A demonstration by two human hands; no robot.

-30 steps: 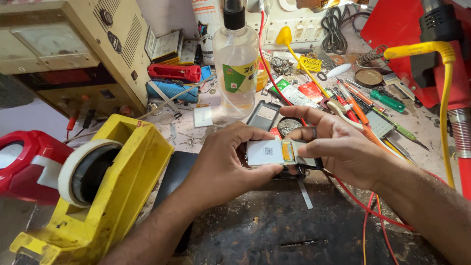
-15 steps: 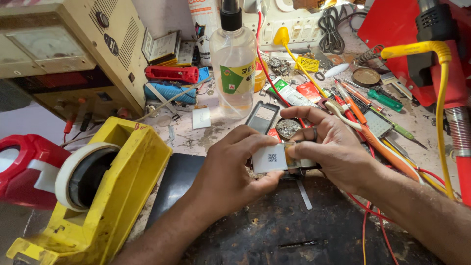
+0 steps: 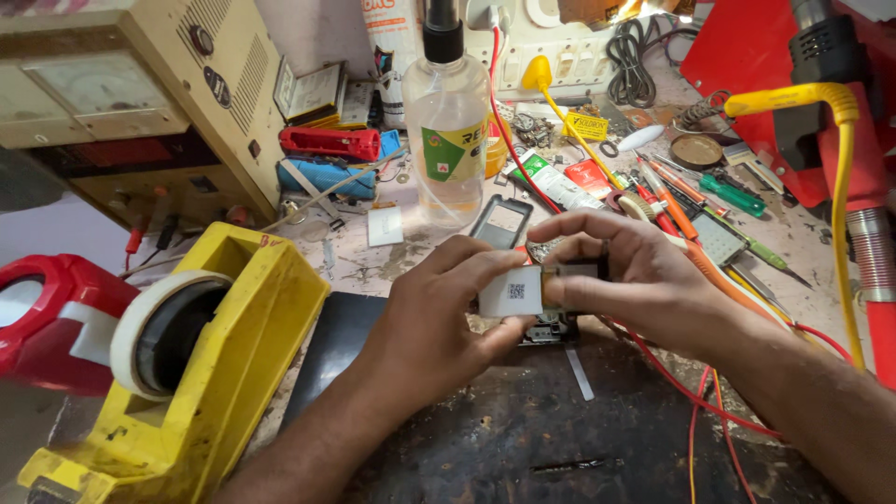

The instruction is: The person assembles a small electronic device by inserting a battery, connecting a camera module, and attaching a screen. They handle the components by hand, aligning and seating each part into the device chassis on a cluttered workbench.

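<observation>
Both my hands hold one small flat phone part (image 3: 511,291) above the dark work mat (image 3: 523,420). It is a white rectangle with a small square code mark and a dark metal end. My left hand (image 3: 439,322) pinches the white end between thumb and fingers. My right hand (image 3: 627,280) grips the dark end (image 3: 569,273) from the other side. Just beneath the hands, a small dark circuit piece (image 3: 546,329) lies on the mat.
A yellow tape dispenser (image 3: 201,373) stands at front left, a red one (image 3: 51,317) behind it. A clear spray bottle (image 3: 446,121) and a beige power supply (image 3: 121,103) stand at the back. Screwdrivers (image 3: 737,196), tubes and red wires (image 3: 709,401) crowd the right.
Both hands have lifted the part slightly and turned it so its white face points more toward me. The camera has drawn a little closer.
</observation>
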